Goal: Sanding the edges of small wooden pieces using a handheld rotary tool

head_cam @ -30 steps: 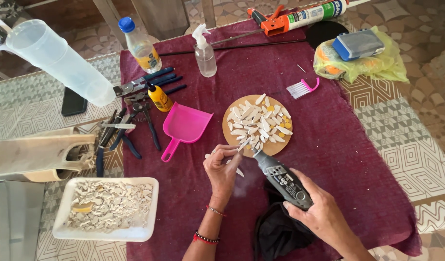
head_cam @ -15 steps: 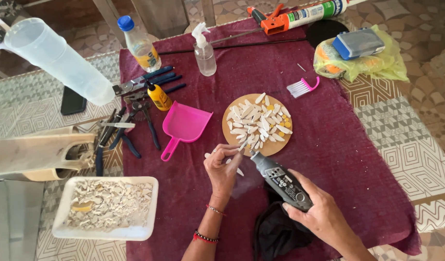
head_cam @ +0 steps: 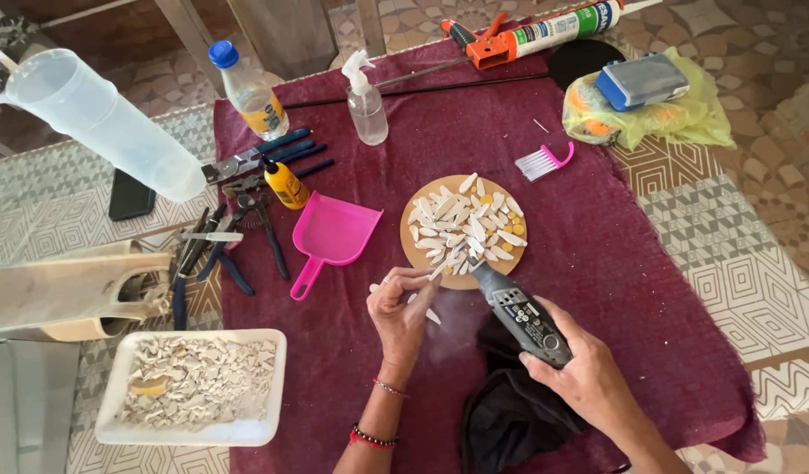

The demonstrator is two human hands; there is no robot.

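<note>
Left hand (head_cam: 402,309) pinched on small pale shell sliver (head_cam: 438,270); right hand (head_cam: 584,379) clamped on grey handheld rotary grinder (head_cam: 520,312), tip at sliver, near edge of round wooden board (head_cam: 417,254) heaped with pale pieces. White rectangular tray (head_cam: 271,386) of shell fragments near left. Open maroon cloth (head_cam: 624,290) right.

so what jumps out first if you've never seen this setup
The eye lands mid-table on the right hand gripping a grey rotary tool, tip meeting a small white piece pinched in the left hand, pale dust around it. Just beyond sits a round wooden board heaped with white shards, on a maroon cloth. A bright pink dustpan lies left of the board.
</note>
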